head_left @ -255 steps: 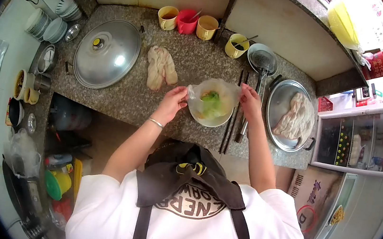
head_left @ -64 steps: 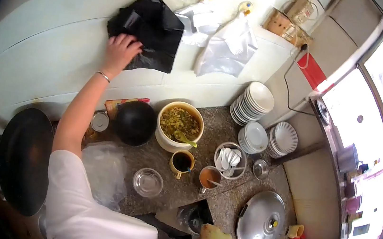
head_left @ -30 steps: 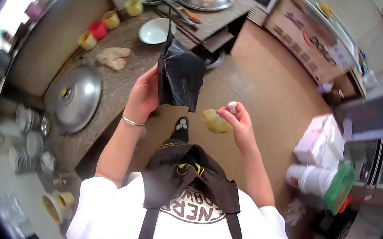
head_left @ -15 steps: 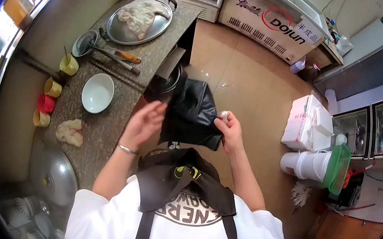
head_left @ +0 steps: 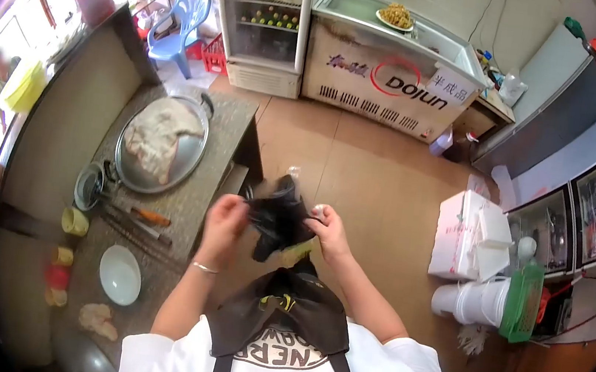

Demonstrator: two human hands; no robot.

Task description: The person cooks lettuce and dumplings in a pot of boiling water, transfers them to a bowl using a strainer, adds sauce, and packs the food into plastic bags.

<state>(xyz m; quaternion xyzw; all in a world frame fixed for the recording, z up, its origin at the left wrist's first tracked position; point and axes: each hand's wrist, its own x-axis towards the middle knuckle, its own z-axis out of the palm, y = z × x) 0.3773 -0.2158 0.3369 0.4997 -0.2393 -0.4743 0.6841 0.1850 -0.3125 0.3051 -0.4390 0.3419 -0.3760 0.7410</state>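
A black plastic bag [head_left: 281,217] hangs crumpled between my two hands in front of my apron. My left hand [head_left: 222,230], slightly blurred and with a bracelet at the wrist, has its fingers closed on the bag's left edge. At the opposite edge, my right hand [head_left: 331,236] pinches the bag between thumb and fingers. Something small and pale shows on that hand near the bag; its kind is unclear. Left of my left hand, the stone-topped counter [head_left: 188,236] carries a white bowl [head_left: 120,275] and a tool with an orange handle [head_left: 151,217].
On the counter lie a metal tray [head_left: 193,145] bearing a large pale piece of meat, a smaller pale piece [head_left: 98,321], and several cups. A chest freezer [head_left: 370,83] and glass-door fridge [head_left: 267,41] stand ahead. To the right are a foam box [head_left: 455,235] and white buckets [head_left: 477,301].
My left hand, apart from the bag earlier, now grips its left edge. The bag is more bunched up and raised between both hands. The view has tilted up, showing more of the room ahead.
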